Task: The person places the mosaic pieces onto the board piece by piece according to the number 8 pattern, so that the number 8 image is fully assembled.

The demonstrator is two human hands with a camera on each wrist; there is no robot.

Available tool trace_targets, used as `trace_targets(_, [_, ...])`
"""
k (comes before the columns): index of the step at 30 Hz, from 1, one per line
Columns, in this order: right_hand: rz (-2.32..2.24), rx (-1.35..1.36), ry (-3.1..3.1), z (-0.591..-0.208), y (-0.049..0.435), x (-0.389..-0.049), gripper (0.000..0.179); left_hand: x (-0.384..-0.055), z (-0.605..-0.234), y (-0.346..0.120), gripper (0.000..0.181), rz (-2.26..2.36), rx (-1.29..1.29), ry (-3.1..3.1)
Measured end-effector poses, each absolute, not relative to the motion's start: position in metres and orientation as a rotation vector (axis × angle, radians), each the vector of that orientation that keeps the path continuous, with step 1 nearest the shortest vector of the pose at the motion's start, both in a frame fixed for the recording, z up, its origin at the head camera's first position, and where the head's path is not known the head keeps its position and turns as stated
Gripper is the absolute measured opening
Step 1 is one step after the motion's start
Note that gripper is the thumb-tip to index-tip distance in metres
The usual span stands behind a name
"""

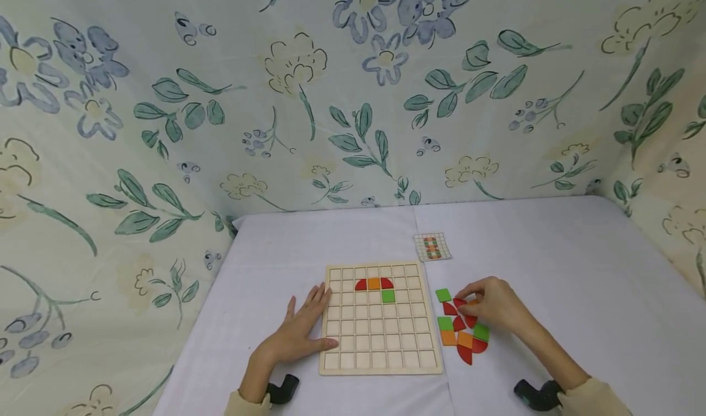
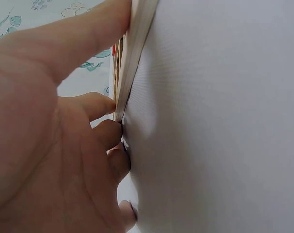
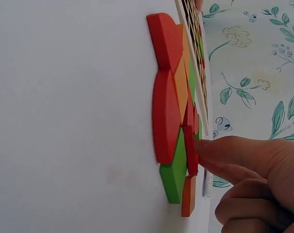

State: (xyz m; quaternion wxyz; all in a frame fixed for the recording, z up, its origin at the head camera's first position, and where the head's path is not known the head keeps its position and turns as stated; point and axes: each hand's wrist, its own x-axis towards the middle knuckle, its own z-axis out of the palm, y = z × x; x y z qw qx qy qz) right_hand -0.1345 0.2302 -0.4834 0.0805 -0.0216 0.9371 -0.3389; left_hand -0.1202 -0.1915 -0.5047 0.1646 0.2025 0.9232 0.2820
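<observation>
My left hand (image 1: 300, 330) rests at the left edge of the wooden grid board (image 1: 408, 369), fingers spread, the thumb over its rim. In the left wrist view the fingertips touch the side of the board (image 2: 135, 53). On the grid sit an orange square (image 1: 374, 283) between two red quarter-circle pieces (image 1: 361, 285) and a green square (image 1: 388, 296) below the right one. Right of the board, my right hand (image 1: 496, 306) pinches a red quarter-circle piece (image 3: 191, 153) between thumb and index finger, low over the loose pieces.
Loose green squares (image 1: 443, 294), orange squares (image 1: 449, 337) and red quarter-circle pieces (image 1: 466, 354) lie close together beside the board. A small pattern card (image 1: 432, 246) lies behind the board's right corner. White cloth (image 1: 276, 244) covers the table; a floral curtain (image 1: 220, 67) hangs behind.
</observation>
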Motion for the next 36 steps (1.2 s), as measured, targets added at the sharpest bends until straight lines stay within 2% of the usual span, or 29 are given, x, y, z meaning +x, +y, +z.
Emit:
trace_targets(6, [-0.967,-0.154,2.841,-0.482,0.231,-0.138,0.020,-0.120,-0.504,-0.191,0.109,0.809,0.575,2.628])
trace_targets(23, [-0.920,-0.170,2.897,-0.485,0.235,-0.144,0.032,-0.120,-0.506,-0.192,0.109,0.806,0.566,2.627])
trace_targets(36, [-0.913,-0.187,2.929,-0.485,0.228,-0.139,0.028,-0.120,-0.505,-0.193,0.108,0.802,0.574,2.623])
